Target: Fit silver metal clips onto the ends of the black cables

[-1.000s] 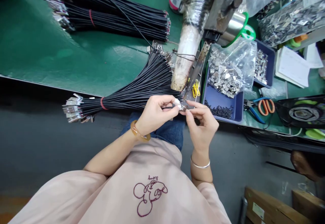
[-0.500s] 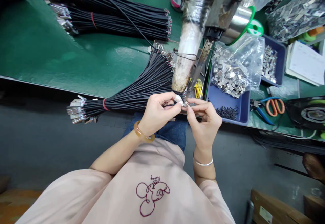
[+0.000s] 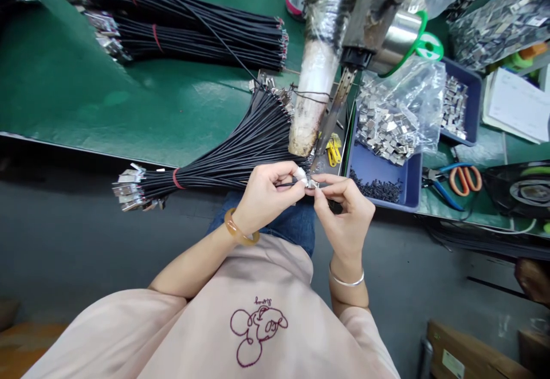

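Note:
My left hand (image 3: 270, 192), with white tape on a fingertip, pinches a black cable near its end. This cable runs along the lower edge of a fanned bundle of black cables (image 3: 227, 155), tied with a red band at its left. My right hand (image 3: 346, 210) pinches a small silvery metal connector piece (image 3: 313, 184) with thumb and fingertips, right at the cable's end. Fingertips of both hands nearly meet, and hide how the piece sits on the cable. Just above them the soldering iron (image 3: 341, 95) points down beside a white extraction pipe (image 3: 310, 104).
At right, a blue tray (image 3: 412, 187) holds metal shells in a plastic bag (image 3: 395, 121) and small black pieces. Farther right lie pliers (image 3: 444, 192) with blue and orange handles. Banded cable bundles (image 3: 206, 29) lie at back left. The bench's front edge passes beside my hands.
Both hands have come slightly down, away from the soldering iron's tip. The metal piece is turned a little differently between my fingers. Both hands keep their pinch.

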